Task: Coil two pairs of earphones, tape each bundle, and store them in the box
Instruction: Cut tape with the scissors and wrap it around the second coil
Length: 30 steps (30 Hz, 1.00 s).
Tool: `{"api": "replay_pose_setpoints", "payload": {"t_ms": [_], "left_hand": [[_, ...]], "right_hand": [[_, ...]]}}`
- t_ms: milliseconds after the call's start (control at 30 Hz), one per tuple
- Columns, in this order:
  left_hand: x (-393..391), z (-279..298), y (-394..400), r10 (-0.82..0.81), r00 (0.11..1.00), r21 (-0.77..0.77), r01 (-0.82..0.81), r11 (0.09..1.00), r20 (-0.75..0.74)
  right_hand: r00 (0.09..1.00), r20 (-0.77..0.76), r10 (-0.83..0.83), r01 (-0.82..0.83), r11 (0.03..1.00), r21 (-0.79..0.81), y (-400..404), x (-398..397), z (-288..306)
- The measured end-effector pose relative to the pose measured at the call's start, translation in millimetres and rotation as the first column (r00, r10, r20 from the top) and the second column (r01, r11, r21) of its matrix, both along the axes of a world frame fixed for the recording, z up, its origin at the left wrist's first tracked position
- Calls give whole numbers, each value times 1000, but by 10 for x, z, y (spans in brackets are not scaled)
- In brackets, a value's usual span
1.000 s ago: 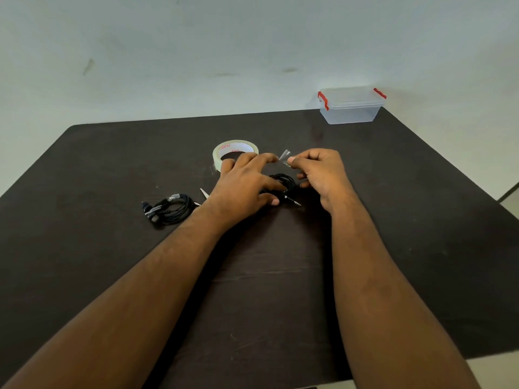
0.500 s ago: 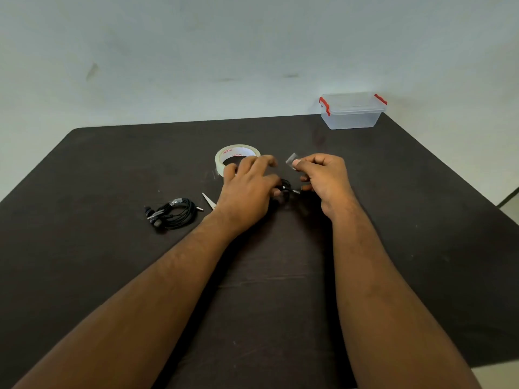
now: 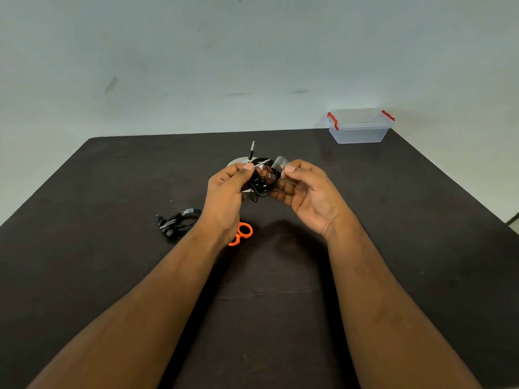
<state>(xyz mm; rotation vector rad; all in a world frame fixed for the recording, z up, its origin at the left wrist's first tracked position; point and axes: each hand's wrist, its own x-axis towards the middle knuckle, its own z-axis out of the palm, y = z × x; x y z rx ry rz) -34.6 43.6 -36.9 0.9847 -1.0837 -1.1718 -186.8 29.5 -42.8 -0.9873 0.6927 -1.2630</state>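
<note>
I see a dark table (image 3: 421, 248) against a pale wall (image 3: 196, 66). Orange scissors (image 3: 243, 231) lie on it near centre, only the handles showing. Wall has faint smudges.

Soft, even overhead light; a faint shadow pools on the dark table (image 3: 421, 248) beneath the hands; wide-angle bowing at edges; slight blur

table (image 3: 112, 276) — dark | on it: earphone bundle (image 3: 177, 222), scissors (image 3: 242, 233), tape roll (image 3: 238, 162), box (image 3: 361, 127)

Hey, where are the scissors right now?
The scissors lie on the table under the left hand, right of the coiled earphones.
</note>
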Motion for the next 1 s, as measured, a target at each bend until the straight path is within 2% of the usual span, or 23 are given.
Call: {"api": "replay_pose_setpoints", "payload": {"t_ms": [167,433,600,767,833,1000], "left_hand": [[2,12,18,47,999,62,-49,997,24],[65,70,12,89,993,26,-92,995,79],[130,66,-33,-47,994,131,34,991,96],[133,70,-29,5,986,-27,-1,1000,167],[146,57,-36,15,981,-47,-5,999,195],[155,57,-43,-108,991,78,101,992,83]], "right_hand": [[1000,-13,22,-22,1000,-8,8,65,-11],[997,1,75,-75,997,37,17,40,-55],[972,157,177,-185,982,40,10,81,-100],[975,172,142,-159,983,89,8,122,-106],[974,166,157,-175,980,97,6,121,-103],[968,197,154,-175,980,94,-2,150,-102]]}}
